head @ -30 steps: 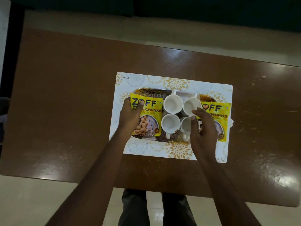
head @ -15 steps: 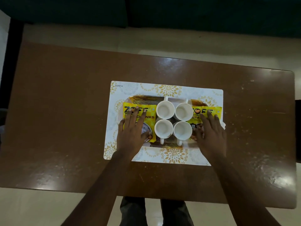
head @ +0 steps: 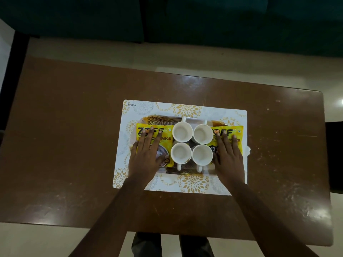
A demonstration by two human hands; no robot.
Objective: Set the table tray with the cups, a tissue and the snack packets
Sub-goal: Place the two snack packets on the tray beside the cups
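Laid flat and uncurled, the left hand point(head: 146, 154) presses the left snack packet point(head: 168, 140) and the right hand point(head: 229, 156) the right snack packet point(head: 238, 135) onto the tray point(head: 159, 118) flanking four cups point(head: 182, 132), likely the final settling; next, lift off without dragging them.

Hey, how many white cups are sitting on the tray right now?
4, in a two-by-two block in the middle of the tray: back left cup, back right cup, front left cup, front right cup. None appears hidden.
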